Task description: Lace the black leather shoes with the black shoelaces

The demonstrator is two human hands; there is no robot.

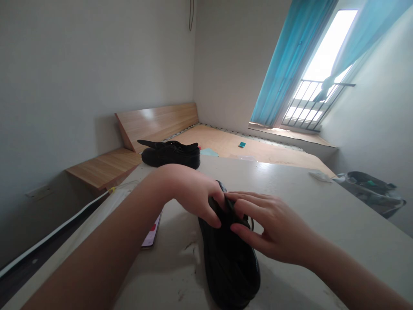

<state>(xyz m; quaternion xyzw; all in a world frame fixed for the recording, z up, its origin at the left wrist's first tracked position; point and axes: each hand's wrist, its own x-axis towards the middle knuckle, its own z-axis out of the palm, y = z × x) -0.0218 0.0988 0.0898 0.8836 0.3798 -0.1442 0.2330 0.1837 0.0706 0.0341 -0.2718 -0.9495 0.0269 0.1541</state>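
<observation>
A black shoe (230, 267) lies on the white table (284, 189), its opening towards me and its toe pointing away. My left hand (196, 193) reaches over the shoe from the left, thumb and fingers closed on the edge of its upper part. From the right, my right hand (269, 221) grips the other side of the upper near the tongue, with the thumb inside the opening. A lace loop shows beside the right fingers. Another black shoe (171, 155) stands at the table's far left edge, its tongue raised.
A phone (153, 232) with a lit screen lies partly under my left forearm. Beyond the table is a bed (222, 137) with a wooden headboard (158, 122). At the right stands a bin (374, 193) with a bag. A white cable (54, 234) runs along the left.
</observation>
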